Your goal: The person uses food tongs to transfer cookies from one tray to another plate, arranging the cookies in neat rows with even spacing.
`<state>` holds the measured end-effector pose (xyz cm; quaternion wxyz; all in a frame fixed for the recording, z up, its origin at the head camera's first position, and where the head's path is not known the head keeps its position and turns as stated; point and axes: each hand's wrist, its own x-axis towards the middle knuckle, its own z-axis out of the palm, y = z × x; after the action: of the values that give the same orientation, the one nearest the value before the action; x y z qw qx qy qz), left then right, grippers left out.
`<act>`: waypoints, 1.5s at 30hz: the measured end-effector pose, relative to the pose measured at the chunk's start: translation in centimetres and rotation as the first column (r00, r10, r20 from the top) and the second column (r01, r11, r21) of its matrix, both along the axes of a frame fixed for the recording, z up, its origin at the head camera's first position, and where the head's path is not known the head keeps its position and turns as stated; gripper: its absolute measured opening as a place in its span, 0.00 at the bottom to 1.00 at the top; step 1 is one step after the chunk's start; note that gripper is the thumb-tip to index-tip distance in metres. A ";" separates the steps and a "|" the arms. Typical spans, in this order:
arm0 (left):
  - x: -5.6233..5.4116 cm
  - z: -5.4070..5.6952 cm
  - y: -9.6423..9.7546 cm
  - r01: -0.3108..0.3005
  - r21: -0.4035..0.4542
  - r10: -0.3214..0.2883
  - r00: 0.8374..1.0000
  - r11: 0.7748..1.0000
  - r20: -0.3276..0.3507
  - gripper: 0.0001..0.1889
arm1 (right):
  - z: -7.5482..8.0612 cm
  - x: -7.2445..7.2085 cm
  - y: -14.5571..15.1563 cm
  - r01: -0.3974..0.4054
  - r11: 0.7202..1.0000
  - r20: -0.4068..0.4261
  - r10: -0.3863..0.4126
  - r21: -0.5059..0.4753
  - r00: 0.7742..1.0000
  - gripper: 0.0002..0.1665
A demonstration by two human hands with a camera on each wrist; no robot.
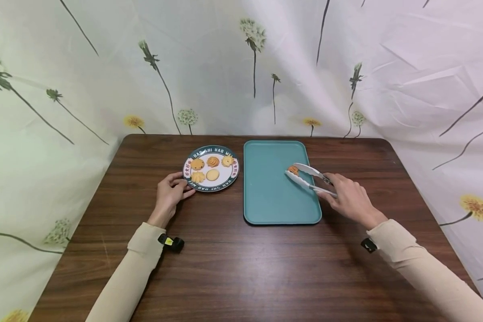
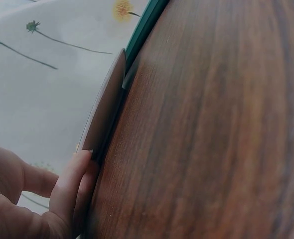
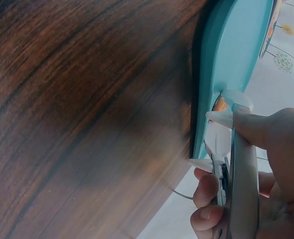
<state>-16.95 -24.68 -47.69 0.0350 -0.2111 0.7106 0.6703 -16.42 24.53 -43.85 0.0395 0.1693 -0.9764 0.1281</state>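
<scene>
My left hand (image 1: 171,195) holds the left edge of a round plate (image 1: 227,176) with a dark green patterned rim. Several cookies (image 1: 212,175) of different shapes lie on this plate. The left wrist view shows my fingertips (image 2: 82,159) right at the plate's edge, its underside tilted toward the camera. My right hand (image 1: 353,199) grips metal tongs (image 1: 311,171) with pale, scalloped tips. Between those tips is a swirled orange-brown cookie (image 1: 293,170), over the right part of a teal tray (image 1: 273,203). In the right wrist view my thumb presses along one tong arm.
Plate and tray stand side by side, a narrow gap between them, near the far edge of the dark wooden table (image 1: 241,268). A white cloth (image 1: 217,67) printed with dandelions hangs behind. Each wrist wears a small black device (image 1: 172,242).
</scene>
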 end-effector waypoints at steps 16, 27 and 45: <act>-0.1 0.0 0.0 0.010 -0.013 -0.010 1.000 1.000 -0.005 0.27 | 0.5 0.1 0.3 -0.014 1.000 0.008 0.014 -0.003 1.000 0.34; -0.1 0.0 -0.1 0.010 -0.013 -0.010 1.000 1.000 -0.012 0.27 | 0.5 0.2 0.2 0.001 1.000 0.005 -0.001 -0.002 1.000 0.34; -0.1 -0.1 -0.1 0.012 -0.006 -0.012 1.000 1.000 -0.010 0.27 | 0.8 -0.2 -0.5 -0.009 1.000 0.005 0.009 -0.026 1.000 0.32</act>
<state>-17.03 -24.79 -47.80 0.0349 -0.2036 0.7140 0.6690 -16.60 24.04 -43.06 0.0387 0.1727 -0.9740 0.1412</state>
